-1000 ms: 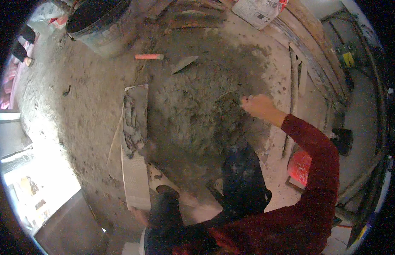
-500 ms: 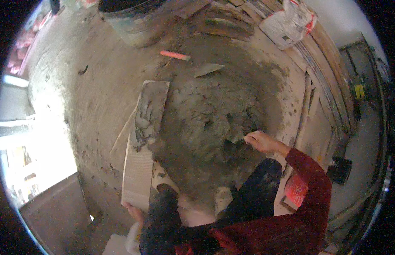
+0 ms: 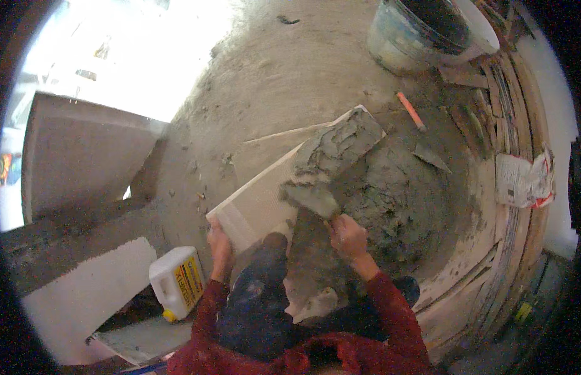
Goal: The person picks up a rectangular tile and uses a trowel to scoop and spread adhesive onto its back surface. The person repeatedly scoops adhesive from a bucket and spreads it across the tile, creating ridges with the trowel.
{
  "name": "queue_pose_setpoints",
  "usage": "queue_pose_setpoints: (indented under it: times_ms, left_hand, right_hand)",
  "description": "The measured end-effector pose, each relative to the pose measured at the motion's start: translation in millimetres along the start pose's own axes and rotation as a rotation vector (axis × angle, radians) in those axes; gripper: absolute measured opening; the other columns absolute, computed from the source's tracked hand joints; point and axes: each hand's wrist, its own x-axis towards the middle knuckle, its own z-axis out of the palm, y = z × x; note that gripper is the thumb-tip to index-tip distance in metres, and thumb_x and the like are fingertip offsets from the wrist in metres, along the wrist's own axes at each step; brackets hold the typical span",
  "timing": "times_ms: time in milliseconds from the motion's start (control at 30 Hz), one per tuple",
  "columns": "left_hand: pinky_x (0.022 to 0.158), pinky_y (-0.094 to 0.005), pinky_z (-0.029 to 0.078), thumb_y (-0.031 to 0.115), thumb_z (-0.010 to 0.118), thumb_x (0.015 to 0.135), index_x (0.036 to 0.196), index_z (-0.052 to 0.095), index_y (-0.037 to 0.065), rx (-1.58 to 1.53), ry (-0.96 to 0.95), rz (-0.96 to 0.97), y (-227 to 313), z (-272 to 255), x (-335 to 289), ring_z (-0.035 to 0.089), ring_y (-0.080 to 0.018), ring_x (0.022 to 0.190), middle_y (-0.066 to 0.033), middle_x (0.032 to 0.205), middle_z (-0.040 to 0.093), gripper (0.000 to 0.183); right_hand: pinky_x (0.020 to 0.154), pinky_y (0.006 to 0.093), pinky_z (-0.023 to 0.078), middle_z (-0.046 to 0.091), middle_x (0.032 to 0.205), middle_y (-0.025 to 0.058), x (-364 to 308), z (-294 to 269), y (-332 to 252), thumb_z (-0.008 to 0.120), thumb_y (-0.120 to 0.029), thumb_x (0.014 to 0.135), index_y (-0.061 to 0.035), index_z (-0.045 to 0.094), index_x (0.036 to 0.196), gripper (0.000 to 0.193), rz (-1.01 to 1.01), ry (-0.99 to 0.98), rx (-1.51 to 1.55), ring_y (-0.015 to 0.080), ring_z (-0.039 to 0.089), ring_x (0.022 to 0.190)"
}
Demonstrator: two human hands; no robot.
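A long, pale rectangular tile (image 3: 256,203) lies slanted before me, its far end under a thick coat of wet grey mortar (image 3: 343,144). My left hand (image 3: 220,247) is closed on the tile's near left end, partly hidden by its edge. The fingers of my right hand (image 3: 349,239) wrap around the handle of a trowel (image 3: 318,201), whose mortar-smeared blade is over the middle of the tile, at the border of the coat. To the right of the tile spreads a heap of wet mortar (image 3: 397,203).
An orange stick-like handle (image 3: 410,111) and a pointed grey blade (image 3: 432,158) lie beyond the heap. Buckets (image 3: 403,47) stand at the far right. Boards (image 3: 521,125) and a crumpled white bag (image 3: 521,181) line the right. A white jug (image 3: 177,278) sits at the near left.
My view has swung left. The trowel has come from the mortar heap to over the tile. My left hand still grips the tile's near end, now more fully visible.
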Motion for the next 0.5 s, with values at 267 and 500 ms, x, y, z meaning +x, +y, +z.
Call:
queue_pose_setpoints:
  times_ms: [267, 500]
  left_hand:
    - [0.076, -0.0317, 0.046, 0.051, 0.037, 0.099, 0.105, 0.06, -0.005, 0.17, 0.016, 0.046, -1.3, -10.7, 9.8, 0.058, -0.0168, 0.086, -0.0082, 0.096, 0.064, 0.061]
    - [0.074, -0.0318, 0.047, 0.05, 0.037, 0.099, 0.101, 0.062, -0.005, 0.079, -0.049, 0.138, -1.9, -4.7, 7.1, 0.058, -0.0158, 0.082, -0.0076, 0.092, 0.065, 0.061]
  right_hand:
    - [0.046, 0.0397, 0.046, 0.054, 0.068, 0.0072, 26.3, -12.8, -17.1, 0.067, -0.023, 0.08, -0.0084, 0.061, 0.094, 0.021, -0.082, -0.084, -0.034, 0.0274, 0.057, 0.056]
    - [0.045, 0.0372, 0.046, 0.054, 0.069, 0.0082, 50.2, -24.3, -6.8, 0.066, -0.02, 0.081, -0.0078, 0.061, 0.094, 0.019, -0.144, -0.151, -0.115, 0.027, 0.058, 0.057]
